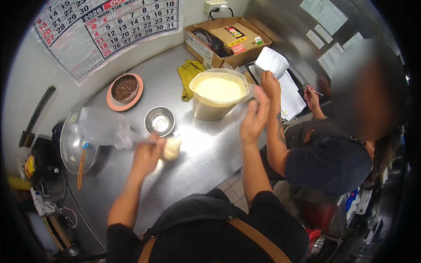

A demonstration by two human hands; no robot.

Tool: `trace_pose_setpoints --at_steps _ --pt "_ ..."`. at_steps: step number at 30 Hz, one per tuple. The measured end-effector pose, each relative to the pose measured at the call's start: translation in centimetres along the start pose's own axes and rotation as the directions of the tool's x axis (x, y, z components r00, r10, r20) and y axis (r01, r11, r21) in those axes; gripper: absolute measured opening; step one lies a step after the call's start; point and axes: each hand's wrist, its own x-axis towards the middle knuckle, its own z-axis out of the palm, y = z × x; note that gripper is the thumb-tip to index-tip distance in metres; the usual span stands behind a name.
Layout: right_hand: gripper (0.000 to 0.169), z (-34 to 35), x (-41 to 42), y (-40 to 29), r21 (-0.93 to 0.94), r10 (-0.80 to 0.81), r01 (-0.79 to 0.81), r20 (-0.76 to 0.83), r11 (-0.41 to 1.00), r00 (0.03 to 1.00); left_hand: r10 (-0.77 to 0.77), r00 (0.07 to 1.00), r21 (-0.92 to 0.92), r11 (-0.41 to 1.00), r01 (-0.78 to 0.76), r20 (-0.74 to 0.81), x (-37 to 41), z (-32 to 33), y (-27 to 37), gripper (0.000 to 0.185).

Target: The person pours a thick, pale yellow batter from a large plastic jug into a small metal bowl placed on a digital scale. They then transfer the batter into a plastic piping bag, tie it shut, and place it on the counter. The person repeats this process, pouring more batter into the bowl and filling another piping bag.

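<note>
My left hand (148,153) grips the gathered neck of a clear plastic piping bag (103,126). A pale, creamy lump (171,148) bulges from the bag's end on the right side of my fist. My right hand (255,120), a little blurred, is raised with fingers apart beside the handle of a translucent plastic pitcher (210,110). Whether it touches the handle is hard to see. Pale yellow batter or cream (218,89) nearly fills the pitcher, which stands on the steel table (197,157). Just beyond my left hand sits a small steel bowl (159,121).
At left lies a clear bowl (67,148) with a wooden-handled spatula (81,166). A pan of brown crumbs (125,88) rests on a pink plate (113,104). Behind the pitcher are a yellow cloth (189,74) and cardboard box (235,60). A co-worker (324,159) handles papers (289,95) at right.
</note>
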Motion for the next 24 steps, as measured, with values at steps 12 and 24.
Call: trace_pose_setpoints --at_steps 12,24 --pt "0.057 1.4 -1.2 14.9 0.606 0.612 -0.562 0.152 0.562 0.776 0.093 0.927 0.468 0.879 0.096 -0.364 37.1 1.0 -14.1 0.047" --pt "0.032 4.0 -2.6 23.6 -0.226 0.713 -0.748 -0.227 0.624 0.664 -0.013 0.971 -0.332 0.941 -0.07 -0.24 23.2 3.0 -6.3 0.032"
